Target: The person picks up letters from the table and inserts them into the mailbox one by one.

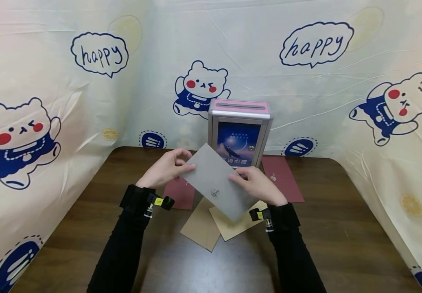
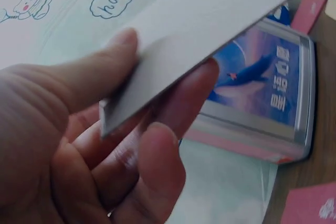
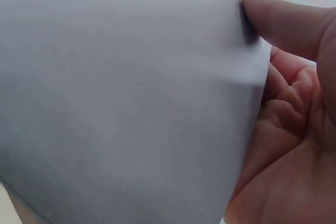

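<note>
A grey envelope [image 1: 212, 179] with a small dark print is held up at a slant between both hands. My left hand [image 1: 168, 166] pinches its upper left corner; in the left wrist view the thumb [image 2: 113, 56] lies on one face and fingers are behind. With thumb on top, my right hand [image 1: 258, 183] pinches the right edge of the envelope [image 3: 131, 93], its other fingers behind the paper. Just beyond stands a silver box [image 1: 240, 116] with a pink top, a slot in it and a blue picture on its front.
Below the grey envelope, a brown envelope [image 1: 200, 232] and a pale yellow envelope [image 1: 229, 230] lie on the wooden table [image 1: 167, 264]. Dark red envelopes lie either side of the box, one at left [image 1: 179, 197], one at right [image 1: 285, 179]. A printed curtain [image 1: 152, 61] surrounds the table.
</note>
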### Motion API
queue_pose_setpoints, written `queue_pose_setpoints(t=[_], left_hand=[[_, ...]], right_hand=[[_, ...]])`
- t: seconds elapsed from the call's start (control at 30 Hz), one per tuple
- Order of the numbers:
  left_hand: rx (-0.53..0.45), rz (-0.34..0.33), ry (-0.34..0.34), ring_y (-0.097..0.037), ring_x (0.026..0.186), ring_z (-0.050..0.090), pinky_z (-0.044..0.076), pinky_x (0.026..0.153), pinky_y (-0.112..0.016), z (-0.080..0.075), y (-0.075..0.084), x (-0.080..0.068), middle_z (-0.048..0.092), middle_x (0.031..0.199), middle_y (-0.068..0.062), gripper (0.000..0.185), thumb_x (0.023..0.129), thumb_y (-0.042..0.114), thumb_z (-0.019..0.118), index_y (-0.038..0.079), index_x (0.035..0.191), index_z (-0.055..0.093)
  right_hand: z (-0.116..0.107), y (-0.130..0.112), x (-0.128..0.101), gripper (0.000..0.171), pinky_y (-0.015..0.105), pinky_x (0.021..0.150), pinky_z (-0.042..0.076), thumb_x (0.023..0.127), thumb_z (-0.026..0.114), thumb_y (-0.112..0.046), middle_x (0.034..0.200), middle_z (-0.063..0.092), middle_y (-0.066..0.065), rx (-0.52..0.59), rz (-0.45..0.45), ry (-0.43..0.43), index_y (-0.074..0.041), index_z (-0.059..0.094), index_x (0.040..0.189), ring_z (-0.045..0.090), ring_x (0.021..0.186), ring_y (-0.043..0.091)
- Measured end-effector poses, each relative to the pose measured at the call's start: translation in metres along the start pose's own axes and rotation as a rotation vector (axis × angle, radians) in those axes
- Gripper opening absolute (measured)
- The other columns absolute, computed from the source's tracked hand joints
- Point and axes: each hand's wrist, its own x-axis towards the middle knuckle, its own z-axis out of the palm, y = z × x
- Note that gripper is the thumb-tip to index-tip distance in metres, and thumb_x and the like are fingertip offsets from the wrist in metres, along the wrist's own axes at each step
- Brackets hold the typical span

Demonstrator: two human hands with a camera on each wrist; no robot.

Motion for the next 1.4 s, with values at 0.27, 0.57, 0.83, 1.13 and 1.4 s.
queue_pose_setpoints(t=[0.27,0.57,0.83,1.13,1.4], left_hand=[[-0.223,0.111,-0.088,-0.027,0.094,0.070,0.047,0.096,-0.051,0.016,-0.002,0.005,0.071,0.109,-0.013,0.057,0.096,0.026,0.064,0.011,0.143,0.037],[-0.273,0.177,-0.092,-0.027,0.105,0.066,0.046,0.097,-0.049,0.048,0.010,0.019,0.069,0.116,-0.011,0.047,0.097,0.021,0.064,0.006,0.139,0.050],[-0.251,0.161,-0.028,-0.025,0.112,0.063,0.046,0.099,-0.044,0.063,0.019,0.026,0.066,0.121,-0.015,0.038,0.098,0.012,0.060,0.000,0.134,0.056],[-0.130,0.167,0.033,-0.023,0.107,0.064,0.046,0.098,-0.045,0.062,0.026,0.027,0.068,0.119,-0.010,0.034,0.096,0.020,0.063,0.005,0.127,0.064],[0.000,0.202,0.071,-0.020,0.088,0.061,0.049,0.076,-0.033,0.047,0.033,0.029,0.070,0.107,-0.005,0.024,0.096,0.025,0.064,0.010,0.114,0.070]], right_hand=[[-0.015,-0.024,-0.019,0.025,0.039,0.071,0.055,0.102,0.054,-0.020,0.091,0.069,0.010,0.156,-0.023,0.107,-0.001,0.063,0.088,0.066,0.079,0.021],[-0.018,-0.007,-0.014,0.029,0.054,0.080,0.054,0.102,0.054,-0.028,0.108,0.070,0.015,0.327,-0.010,0.251,0.000,0.064,0.105,0.067,0.096,0.028],[-0.018,-0.004,-0.019,0.033,0.052,0.081,0.054,0.102,0.054,-0.028,0.110,0.069,0.018,0.412,-0.001,0.315,0.002,0.065,0.111,0.067,0.099,0.029],[-0.023,-0.002,-0.018,0.023,0.052,0.083,0.053,0.101,0.055,-0.016,0.106,0.070,0.019,0.340,0.003,0.307,0.003,0.064,0.111,0.066,0.100,0.030],[-0.030,-0.004,-0.011,0.024,0.044,0.080,0.055,0.098,0.060,-0.029,0.099,0.070,0.009,0.194,-0.053,0.306,-0.006,0.067,0.102,0.064,0.090,0.023]])
